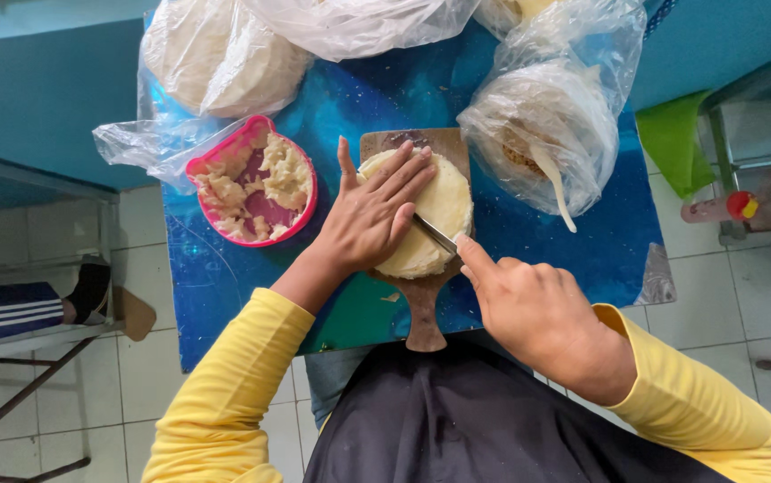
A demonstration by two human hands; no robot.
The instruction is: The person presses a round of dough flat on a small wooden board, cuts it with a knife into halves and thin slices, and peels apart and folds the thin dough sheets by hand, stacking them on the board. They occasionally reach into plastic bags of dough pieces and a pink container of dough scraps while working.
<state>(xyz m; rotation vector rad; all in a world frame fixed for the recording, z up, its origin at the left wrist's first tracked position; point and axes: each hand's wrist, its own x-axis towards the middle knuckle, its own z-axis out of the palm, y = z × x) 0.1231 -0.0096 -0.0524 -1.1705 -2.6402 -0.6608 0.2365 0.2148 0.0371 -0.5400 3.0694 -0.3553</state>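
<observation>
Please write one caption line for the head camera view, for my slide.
Left hand presses a round white dough disc on a wooden board while right hand slices it with a knife.

White tiled floor (224, 394) (teal wall (46, 89))

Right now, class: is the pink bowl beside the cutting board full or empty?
Partly full: the pink bowl holds pale dough-like clumps around its sides, with bare pink bottom showing between them.

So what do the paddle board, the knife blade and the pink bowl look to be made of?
Paddle board: wood, brown and matt, worn dark near the top.
Knife blade: metal by its grey shine; the right hand hides its handle.
Pink bowl: probably plastic, with a smooth, evenly coloured rim.
</observation>
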